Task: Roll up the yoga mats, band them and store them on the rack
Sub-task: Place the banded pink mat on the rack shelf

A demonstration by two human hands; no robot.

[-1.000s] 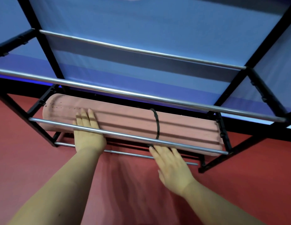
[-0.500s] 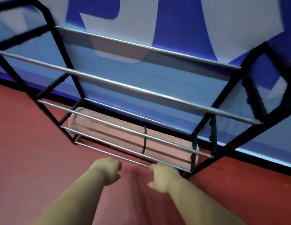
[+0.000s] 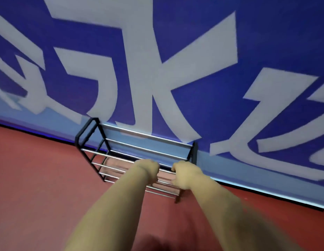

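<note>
Mat (image 3: 115, 164) apparently behind both curled hands (image 3: 148, 169).

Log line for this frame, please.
pink mat: on rack low shelf | left hand: empty, curled | right hand: empty, curled | stage: stored
</note>
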